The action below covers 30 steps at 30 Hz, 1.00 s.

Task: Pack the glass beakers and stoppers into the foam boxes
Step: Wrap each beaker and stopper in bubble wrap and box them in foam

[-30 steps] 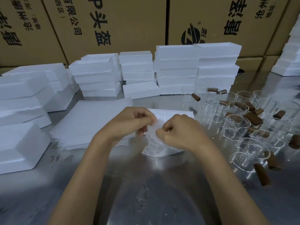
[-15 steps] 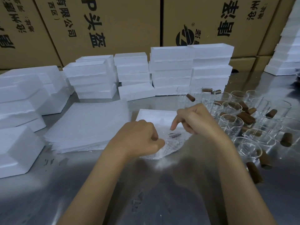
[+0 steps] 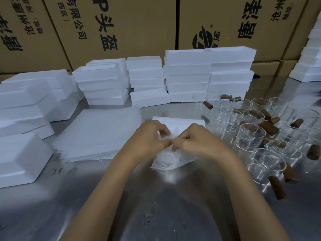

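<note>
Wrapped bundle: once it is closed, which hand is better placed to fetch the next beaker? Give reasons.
Probably the right hand: the glass beakers stand on its side. The left hand would have to cross the wrapped bundle.

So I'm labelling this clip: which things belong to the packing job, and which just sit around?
In the job:
left hand
right hand
bubble wrap bundle
glass beakers
brown stoppers
foam boxes
foam sheets

Lying about:
cardboard cartons
metal table

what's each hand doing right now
Left hand: fingers curled, pinching the top of the bubble wrap bundle.
Right hand: fingers curled, pinching the same bundle beside the left.
</note>
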Tool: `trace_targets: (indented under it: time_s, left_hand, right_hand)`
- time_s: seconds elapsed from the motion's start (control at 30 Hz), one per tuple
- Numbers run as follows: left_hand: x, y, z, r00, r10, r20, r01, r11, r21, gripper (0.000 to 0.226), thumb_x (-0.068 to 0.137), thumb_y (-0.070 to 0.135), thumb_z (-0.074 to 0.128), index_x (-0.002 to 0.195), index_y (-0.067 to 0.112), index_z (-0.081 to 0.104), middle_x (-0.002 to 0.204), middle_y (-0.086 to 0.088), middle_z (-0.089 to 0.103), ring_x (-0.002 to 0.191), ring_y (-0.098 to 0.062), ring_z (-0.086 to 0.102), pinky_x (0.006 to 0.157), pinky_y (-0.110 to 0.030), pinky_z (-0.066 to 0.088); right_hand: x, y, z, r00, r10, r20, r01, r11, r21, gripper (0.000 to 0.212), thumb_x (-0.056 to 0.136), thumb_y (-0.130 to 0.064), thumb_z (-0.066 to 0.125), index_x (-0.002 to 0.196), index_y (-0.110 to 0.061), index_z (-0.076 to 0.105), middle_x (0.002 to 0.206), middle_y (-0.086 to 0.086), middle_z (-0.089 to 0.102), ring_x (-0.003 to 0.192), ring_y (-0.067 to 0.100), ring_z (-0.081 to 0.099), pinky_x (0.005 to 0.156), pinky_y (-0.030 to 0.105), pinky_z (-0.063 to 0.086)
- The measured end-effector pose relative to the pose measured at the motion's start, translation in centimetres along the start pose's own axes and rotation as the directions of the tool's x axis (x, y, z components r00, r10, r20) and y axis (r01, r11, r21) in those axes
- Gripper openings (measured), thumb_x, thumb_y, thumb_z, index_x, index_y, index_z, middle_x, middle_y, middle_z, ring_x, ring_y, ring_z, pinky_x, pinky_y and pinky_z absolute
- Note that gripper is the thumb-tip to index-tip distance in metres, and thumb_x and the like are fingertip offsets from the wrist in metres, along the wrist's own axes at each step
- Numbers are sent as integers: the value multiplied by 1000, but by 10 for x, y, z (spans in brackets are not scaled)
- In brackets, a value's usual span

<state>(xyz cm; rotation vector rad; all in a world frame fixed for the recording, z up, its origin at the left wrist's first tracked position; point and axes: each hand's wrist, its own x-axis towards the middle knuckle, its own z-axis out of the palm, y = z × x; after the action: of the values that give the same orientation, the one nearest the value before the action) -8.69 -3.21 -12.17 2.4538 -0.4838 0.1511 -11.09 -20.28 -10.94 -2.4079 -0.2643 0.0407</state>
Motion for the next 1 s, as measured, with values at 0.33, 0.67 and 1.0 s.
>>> trace_targets:
  time_s: [0.33, 0.67, 1.0]
  left_hand:
    - [0, 3, 8, 998, -4, 60, 8, 999, -52, 33, 79, 4, 64, 80, 32, 46, 74, 10, 39, 63, -1, 41, 54, -16, 34]
    - [-5, 10, -9, 972, -107, 210, 138, 981, -137, 28, 76, 36, 74, 91, 38, 51, 92, 8, 52, 58, -4, 45, 61, -22, 39]
    - [-19, 26, -7, 960, 16, 279, -19, 1000, 7, 47, 63, 70, 70, 105, 62, 49, 99, 19, 38, 81, 6, 52, 68, -24, 42]
  right_hand:
    - [5, 20, -7, 997, -25, -73, 35, 990, 140, 28, 76, -23, 73, 98, -38, 63, 102, -12, 51, 97, 0, 39, 80, 17, 35]
    - [13, 15, 15, 997, 19, -78, -28, 992, -126, 29, 75, -27, 75, 95, -33, 54, 96, -12, 37, 100, 9, 26, 89, 25, 21]
    - [14, 19, -4, 995, 75, -58, -43, 900, 435, 18, 79, -10, 61, 81, -26, 71, 81, -13, 68, 69, 1, 55, 68, 17, 47]
